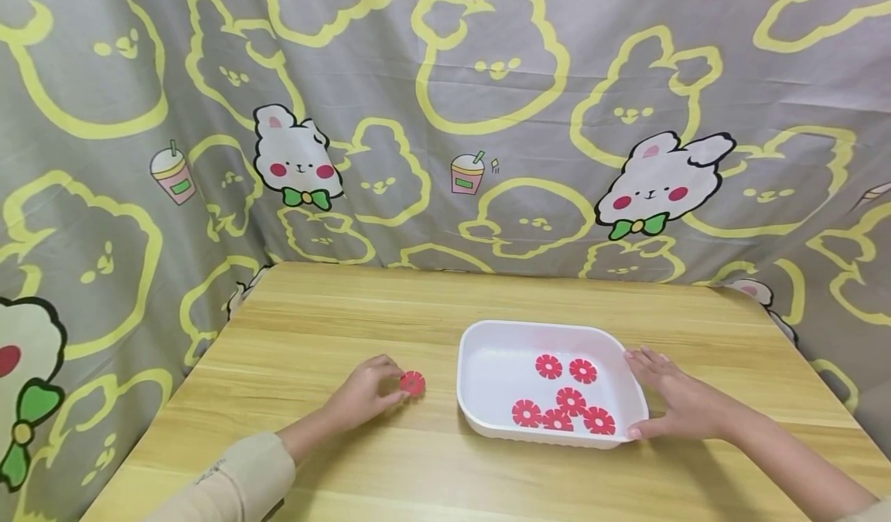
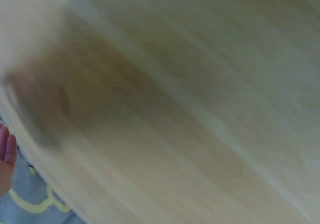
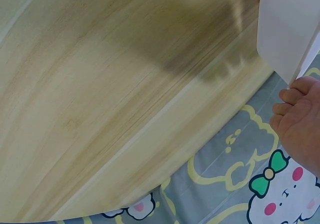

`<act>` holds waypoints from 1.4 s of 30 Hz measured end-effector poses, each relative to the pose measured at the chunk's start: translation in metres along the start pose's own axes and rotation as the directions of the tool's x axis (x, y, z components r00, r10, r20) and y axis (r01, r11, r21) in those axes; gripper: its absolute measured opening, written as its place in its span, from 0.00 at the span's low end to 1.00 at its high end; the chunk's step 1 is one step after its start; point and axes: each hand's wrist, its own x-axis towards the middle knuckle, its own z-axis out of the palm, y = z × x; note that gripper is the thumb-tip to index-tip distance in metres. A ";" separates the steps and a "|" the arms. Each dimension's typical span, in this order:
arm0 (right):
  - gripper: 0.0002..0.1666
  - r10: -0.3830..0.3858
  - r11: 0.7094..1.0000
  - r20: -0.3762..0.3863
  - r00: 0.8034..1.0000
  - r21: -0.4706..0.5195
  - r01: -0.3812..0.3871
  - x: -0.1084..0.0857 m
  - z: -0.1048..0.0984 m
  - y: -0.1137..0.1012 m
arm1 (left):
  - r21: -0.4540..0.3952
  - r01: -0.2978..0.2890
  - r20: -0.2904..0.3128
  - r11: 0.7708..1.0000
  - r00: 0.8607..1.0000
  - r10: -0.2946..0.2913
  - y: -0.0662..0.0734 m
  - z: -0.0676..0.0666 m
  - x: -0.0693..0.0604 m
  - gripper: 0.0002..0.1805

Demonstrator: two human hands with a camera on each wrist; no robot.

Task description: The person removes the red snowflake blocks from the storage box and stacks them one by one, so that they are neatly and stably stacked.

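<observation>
At the left of the head view, my left hand (image 1: 364,392) pinches a red notched plastic disc (image 1: 414,383) between thumb and fingers, close over the wooden table. A white plastic basin (image 1: 480,427) stands to its right. Several similar red discs (image 1: 548,366) lie in it, mostly toward the near right, some overlapping. My right hand (image 1: 678,402) holds the basin's right end, fingers at the far part of the rim and thumb at the near corner. In the left wrist view only some fingers of the left hand (image 2: 7,156) show, without the disc. The right wrist view shows the right hand (image 3: 302,121) against the basin's rim.
The light wooden table (image 1: 327,305) reaches back to a grey curtain (image 1: 390,66) printed with yellow outlines and white rabbits. More curtain hangs along the left and right sides.
</observation>
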 end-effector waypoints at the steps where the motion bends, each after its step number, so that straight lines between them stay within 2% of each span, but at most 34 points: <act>1: 0.66 0.001 1.000 0.000 1.000 0.000 -0.001 0.000 0.000 0.000 | 0.007 0.004 0.002 1.000 1.000 -0.004 -0.002 0.001 -0.001 0.14; 5: 0.66 -0.004 1.000 -0.004 1.000 0.000 0.004 0.000 0.000 0.000 | 0.020 0.014 0.002 1.000 1.000 -0.014 -0.008 0.006 -0.006 0.13; 10: 0.66 -0.013 1.000 -0.004 1.000 0.010 0.013 0.000 0.001 0.001 | -0.013 0.027 -0.014 1.000 1.000 -0.027 -0.013 0.010 -0.010 0.12; 21: 0.66 -0.015 1.000 0.004 1.000 0.002 0.015 0.000 0.001 0.002 | 0.002 0.020 -0.043 1.000 0.999 -0.020 -0.013 0.014 -0.012 0.12; 27: 0.66 -0.001 1.000 0.010 1.000 0.018 0.001 0.000 0.002 0.001 | -0.022 0.015 -0.043 1.000 0.999 -0.016 -0.014 0.013 -0.013 0.13; 34: 0.67 0.000 1.000 0.010 1.000 0.024 0.000 0.000 0.001 0.000 | -0.024 0.029 -0.160 0.999 0.987 -0.033 -0.009 0.009 -0.007 0.14; 38: 0.67 0.001 1.000 0.013 1.000 0.028 -0.001 -0.001 0.001 0.000 | -0.044 -0.018 -0.215 0.999 0.977 0.008 0.000 0.007 0.001 0.15; 42: 0.67 0.001 1.000 0.016 1.000 0.031 -0.002 0.000 0.001 0.000 | -0.087 -0.061 -0.237 0.994 0.971 0.038 0.011 0.005 0.011 0.15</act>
